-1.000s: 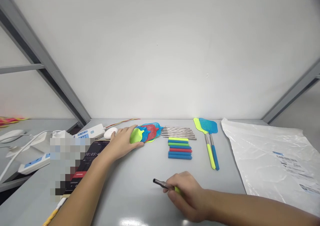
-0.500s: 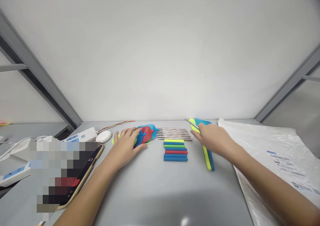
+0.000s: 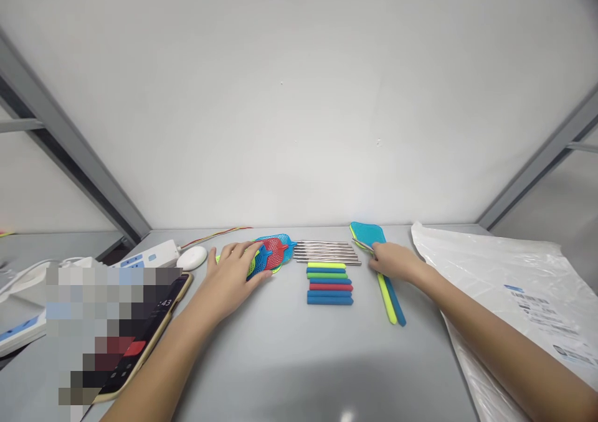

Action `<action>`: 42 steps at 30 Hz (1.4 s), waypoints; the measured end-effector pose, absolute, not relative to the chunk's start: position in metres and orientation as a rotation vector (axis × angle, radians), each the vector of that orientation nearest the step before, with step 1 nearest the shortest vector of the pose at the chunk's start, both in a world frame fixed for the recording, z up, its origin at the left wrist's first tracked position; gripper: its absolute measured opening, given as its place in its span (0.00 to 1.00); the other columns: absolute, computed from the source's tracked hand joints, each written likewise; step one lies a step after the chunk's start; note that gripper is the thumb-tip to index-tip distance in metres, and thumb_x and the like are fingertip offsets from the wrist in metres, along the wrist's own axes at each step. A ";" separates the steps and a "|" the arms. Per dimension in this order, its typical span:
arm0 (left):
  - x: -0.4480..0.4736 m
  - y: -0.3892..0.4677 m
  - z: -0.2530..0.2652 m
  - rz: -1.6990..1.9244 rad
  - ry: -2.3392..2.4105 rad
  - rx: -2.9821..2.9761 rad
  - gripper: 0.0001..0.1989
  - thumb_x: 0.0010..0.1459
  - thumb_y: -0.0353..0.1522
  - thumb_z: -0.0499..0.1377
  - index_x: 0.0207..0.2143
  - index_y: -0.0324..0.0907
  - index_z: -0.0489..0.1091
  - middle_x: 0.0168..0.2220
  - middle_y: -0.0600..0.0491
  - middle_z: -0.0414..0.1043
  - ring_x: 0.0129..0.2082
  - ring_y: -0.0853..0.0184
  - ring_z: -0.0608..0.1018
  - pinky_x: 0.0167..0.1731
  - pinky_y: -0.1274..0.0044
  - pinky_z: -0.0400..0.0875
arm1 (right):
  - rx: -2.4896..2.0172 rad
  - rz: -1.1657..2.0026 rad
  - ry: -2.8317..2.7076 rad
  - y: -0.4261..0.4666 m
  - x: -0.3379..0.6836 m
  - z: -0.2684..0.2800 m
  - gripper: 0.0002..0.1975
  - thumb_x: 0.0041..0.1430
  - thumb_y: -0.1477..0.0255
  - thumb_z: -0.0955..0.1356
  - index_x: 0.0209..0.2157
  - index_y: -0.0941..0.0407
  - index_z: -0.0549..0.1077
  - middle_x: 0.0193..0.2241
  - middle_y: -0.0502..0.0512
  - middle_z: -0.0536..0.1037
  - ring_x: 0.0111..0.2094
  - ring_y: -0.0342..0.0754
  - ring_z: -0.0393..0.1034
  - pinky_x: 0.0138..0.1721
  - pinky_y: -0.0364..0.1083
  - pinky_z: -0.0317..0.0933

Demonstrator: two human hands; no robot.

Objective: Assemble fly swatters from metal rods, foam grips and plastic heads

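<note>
My left hand (image 3: pixel 233 279) lies with fingers spread over a row of overlapping fly swatter heads, among them a red one (image 3: pixel 275 252) and a blue one (image 3: pixel 281 241). On the right, my right hand (image 3: pixel 392 261) is closed on a thin metal rod (image 3: pixel 362 244) that sticks out to its left. Beneath this hand are a blue fly swatter (image 3: pixel 369 231) and a yellow-green one, whose handle (image 3: pixel 388 300) points toward me. Several metal rods (image 3: pixel 324 251) extend rightward from the left heads. Several coloured handles (image 3: pixel 329 287) lie stacked in a column nearer me.
A phone (image 3: pixel 144 332), partly pixelated, lies at the left beside white power strips (image 3: pixel 152 255) and a round white object (image 3: pixel 192 258). Thin coloured wires (image 3: pixel 215 233) run along the back. White plastic packaging (image 3: pixel 504 285) with labels covers the right side. A pale wall rises behind.
My right hand has moved slightly right and down with the rod. The blue swatter head beneath it now covers most of the yellow-green one. My left hand has stayed on the heads.
</note>
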State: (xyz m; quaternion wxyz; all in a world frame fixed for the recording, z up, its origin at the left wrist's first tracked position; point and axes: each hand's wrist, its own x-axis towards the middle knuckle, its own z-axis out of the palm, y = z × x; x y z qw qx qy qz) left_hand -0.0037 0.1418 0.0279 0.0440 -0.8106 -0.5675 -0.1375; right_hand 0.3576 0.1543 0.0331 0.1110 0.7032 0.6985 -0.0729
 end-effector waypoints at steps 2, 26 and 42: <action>-0.004 0.141 0.027 -0.433 -1.738 -2.479 0.26 0.60 0.47 0.52 0.58 0.49 0.61 0.56 0.46 0.66 0.56 0.50 0.65 0.56 0.53 0.48 | 2.039 -0.200 2.063 0.153 0.355 0.033 0.12 0.61 0.68 0.60 0.40 0.59 0.70 0.36 0.61 0.76 0.37 0.54 0.72 0.30 0.45 0.56; 0.000 0.145 0.029 -0.402 -1.660 -2.502 0.25 0.61 0.48 0.48 0.57 0.49 0.63 0.55 0.46 0.67 0.55 0.51 0.65 0.55 0.52 0.49 | 2.556 0.262 1.734 0.074 0.439 0.017 0.23 0.68 0.59 0.51 0.44 0.60 0.66 0.45 0.66 0.70 0.34 0.55 0.73 0.28 0.47 0.56; -0.005 0.150 0.028 -0.489 -1.692 -2.517 0.26 0.62 0.47 0.46 0.56 0.45 0.64 0.57 0.44 0.65 0.57 0.51 0.64 0.54 0.56 0.56 | 2.478 0.104 1.993 0.076 0.442 0.009 0.24 0.67 0.58 0.53 0.55 0.55 0.66 0.55 0.63 0.68 0.45 0.52 0.72 0.39 0.46 0.58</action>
